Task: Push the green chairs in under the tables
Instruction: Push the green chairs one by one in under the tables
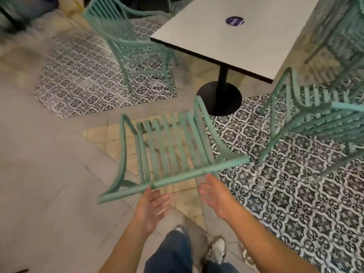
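A green slatted chair [169, 152] stands right in front of me, its top back rail nearest me and its seat facing the white table [246, 36]. The chair stands clear of the table's near corner. My left hand [152, 205] and my right hand [214, 194] hang just behind the back rail, fingers straight and spread, holding nothing. The left fingertips almost reach the rail; whether they touch it is blurred. A second green chair [134, 48] stands at the table's left side and a third [319, 115] at its right.
The table rests on a black post with a round black base [219, 98] on the floor ahead of the near chair. Patterned tile patches [285, 194] and plain grey floor lie around. My legs and shoes [218, 251] are at the bottom.
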### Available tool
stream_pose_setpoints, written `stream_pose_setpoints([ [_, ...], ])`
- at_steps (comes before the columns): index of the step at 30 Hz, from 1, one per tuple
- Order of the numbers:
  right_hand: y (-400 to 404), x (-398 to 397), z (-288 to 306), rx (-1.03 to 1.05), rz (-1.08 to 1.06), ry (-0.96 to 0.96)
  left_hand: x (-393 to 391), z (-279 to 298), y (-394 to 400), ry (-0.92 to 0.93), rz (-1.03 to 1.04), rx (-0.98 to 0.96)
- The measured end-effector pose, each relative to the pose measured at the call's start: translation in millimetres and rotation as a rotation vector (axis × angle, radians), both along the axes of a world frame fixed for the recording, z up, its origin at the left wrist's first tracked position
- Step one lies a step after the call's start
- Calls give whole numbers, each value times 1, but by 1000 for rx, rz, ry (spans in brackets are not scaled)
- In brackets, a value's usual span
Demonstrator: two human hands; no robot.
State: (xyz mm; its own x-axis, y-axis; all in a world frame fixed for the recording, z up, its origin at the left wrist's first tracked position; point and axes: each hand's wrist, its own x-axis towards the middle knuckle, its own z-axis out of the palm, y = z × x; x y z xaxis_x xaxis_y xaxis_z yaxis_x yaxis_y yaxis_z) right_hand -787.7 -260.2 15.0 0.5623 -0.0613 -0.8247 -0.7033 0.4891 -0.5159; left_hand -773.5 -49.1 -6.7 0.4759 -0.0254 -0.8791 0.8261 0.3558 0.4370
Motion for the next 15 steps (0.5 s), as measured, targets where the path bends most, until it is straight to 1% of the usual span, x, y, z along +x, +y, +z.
stream_pose_setpoints([
  [3, -8, 30, -10, 169, -199, 66, 1, -8, 9, 4, 283, -60],
  [6, -8, 55, -15, 218, -340, 136, 12, -12, 20, -7, 440, -126],
  [9, -9, 67, -17, 170, -396, 182, 26, -10, 34, 8, 553, -161],
  [10, -9, 71, -19, 110, -380, 179, 31, -12, 40, 22, 604, -179],
  [12, -10, 76, -15, 58, -402, 195, 41, -9, 52, 49, 671, -208],
  [13, -11, 79, -14, 36, -428, 182, 48, -10, 59, 68, 690, -202],
  [15, -6, 83, -12, -35, -386, 176, 58, -11, 65, 130, 747, -156],
])
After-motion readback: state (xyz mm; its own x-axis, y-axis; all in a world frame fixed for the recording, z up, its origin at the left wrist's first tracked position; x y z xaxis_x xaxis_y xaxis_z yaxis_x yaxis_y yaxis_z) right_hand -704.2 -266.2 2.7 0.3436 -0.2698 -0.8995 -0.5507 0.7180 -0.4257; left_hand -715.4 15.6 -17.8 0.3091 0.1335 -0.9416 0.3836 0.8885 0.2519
